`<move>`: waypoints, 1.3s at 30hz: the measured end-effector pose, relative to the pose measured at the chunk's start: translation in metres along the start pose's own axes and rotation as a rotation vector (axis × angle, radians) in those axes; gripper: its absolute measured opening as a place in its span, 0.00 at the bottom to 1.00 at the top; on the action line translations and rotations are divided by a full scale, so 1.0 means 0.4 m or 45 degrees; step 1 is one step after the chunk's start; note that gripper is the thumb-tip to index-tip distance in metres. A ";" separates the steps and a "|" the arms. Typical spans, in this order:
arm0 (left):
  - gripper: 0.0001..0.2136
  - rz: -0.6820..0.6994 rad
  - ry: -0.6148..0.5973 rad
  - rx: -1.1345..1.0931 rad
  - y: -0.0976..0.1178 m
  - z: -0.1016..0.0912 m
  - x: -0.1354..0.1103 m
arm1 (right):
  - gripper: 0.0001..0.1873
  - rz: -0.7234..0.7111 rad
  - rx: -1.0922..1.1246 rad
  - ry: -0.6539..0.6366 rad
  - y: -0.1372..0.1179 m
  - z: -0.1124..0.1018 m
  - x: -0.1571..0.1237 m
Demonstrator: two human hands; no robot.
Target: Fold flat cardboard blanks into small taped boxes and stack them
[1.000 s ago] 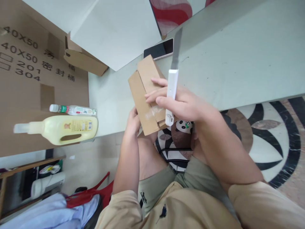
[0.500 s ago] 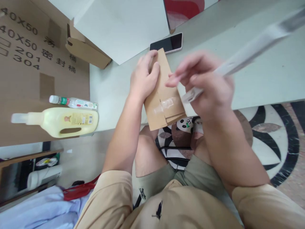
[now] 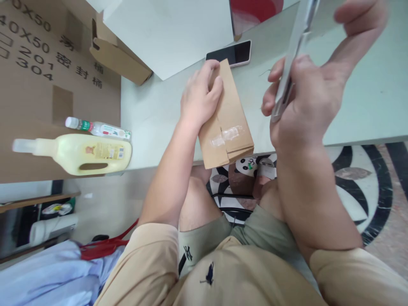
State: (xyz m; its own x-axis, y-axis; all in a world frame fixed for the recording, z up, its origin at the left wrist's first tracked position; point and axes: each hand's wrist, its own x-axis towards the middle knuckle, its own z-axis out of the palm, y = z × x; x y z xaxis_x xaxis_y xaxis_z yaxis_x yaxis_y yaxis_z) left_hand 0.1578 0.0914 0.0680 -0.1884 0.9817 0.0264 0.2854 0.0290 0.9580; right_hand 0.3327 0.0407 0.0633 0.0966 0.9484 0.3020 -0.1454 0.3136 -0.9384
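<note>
A small brown cardboard box (image 3: 234, 110) lies at the table's front edge, its near end jutting past the edge. Clear tape (image 3: 228, 135) crosses its seam, and the flap at the near end shows a gap. My left hand (image 3: 202, 93) presses on the box's left side, fingers curled over its far end and thumb on top. To the right of the box and raised above the table, my right hand (image 3: 314, 89) is closed on a long, slim, whitish utility knife (image 3: 290, 63), tilted upward. Its far end leaves the frame, and the hand is slightly blurred.
Behind the box lies a black-screened phone (image 3: 231, 53) beside a large white box (image 3: 168, 34). An opened cardboard carton (image 3: 117, 55) stands at the back left. On the left, a yellow jug (image 3: 92, 155) and a small clear bottle (image 3: 98, 128) are next to a big printed carton (image 3: 38, 106).
My right hand has swung up and right, away from the cardboard box, turning the utility knife more upright. My left hand stays on the box; the whole view has shifted slightly.
</note>
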 end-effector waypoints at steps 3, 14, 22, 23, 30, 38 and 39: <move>0.17 0.005 -0.001 -0.044 -0.014 -0.002 0.010 | 0.09 -0.003 0.117 0.077 0.005 0.000 -0.015; 0.21 -0.042 -0.048 -0.228 -0.047 0.006 0.052 | 0.19 -0.057 -0.116 0.018 0.014 -0.048 -0.095; 0.12 0.064 0.000 -0.051 -0.053 0.022 0.025 | 0.08 -0.387 -0.322 0.191 -0.033 -0.060 -0.164; 0.12 0.070 0.014 -0.063 -0.054 0.024 0.022 | 0.09 -0.441 -0.370 0.152 -0.044 -0.063 -0.173; 0.16 -0.003 0.006 0.144 -0.036 0.028 0.012 | 0.07 -0.541 -0.746 -0.297 -0.079 -0.068 -0.210; 0.18 -0.059 0.013 -0.129 -0.075 0.022 0.035 | 0.06 -0.658 -0.999 -0.315 -0.058 -0.046 -0.228; 0.18 -0.064 -0.011 -0.118 -0.078 0.020 0.037 | 0.07 -0.687 -1.014 -0.315 -0.057 -0.042 -0.233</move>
State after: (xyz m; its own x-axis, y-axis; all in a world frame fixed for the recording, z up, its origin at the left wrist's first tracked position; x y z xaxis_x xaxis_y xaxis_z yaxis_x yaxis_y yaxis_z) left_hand 0.1536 0.1064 0.0360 -0.1919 0.9811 -0.0246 0.1879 0.0613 0.9803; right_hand 0.3438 -0.0555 0.0539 -0.2665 0.6993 0.6633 0.5702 0.6692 -0.4764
